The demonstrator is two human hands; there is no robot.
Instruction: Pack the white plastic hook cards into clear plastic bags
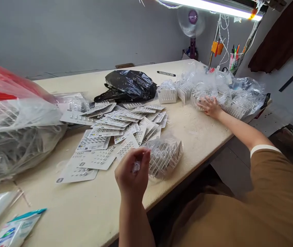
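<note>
My left hand (133, 169) is closed on the gathered neck of a clear plastic bag (165, 157), which lies on the table near its front edge with a row of earring cards inside. Reaching out to the far right, my right hand (210, 107) rests on another clear bag (203, 92) filled with similar cards. Its fingers are spread over the plastic. Between the hands and the left side spreads a heap of loose white cards (125, 118) with pearl-like studs in rows.
A black plastic bag (131, 84) and a marker pen (166, 73) lie toward the back. Large red and clear bags (20, 137) bulge at the left. A wipes-like packet (20, 228) lies front left. Behind the table stand a fan (192, 17) and a pen cup (234, 61).
</note>
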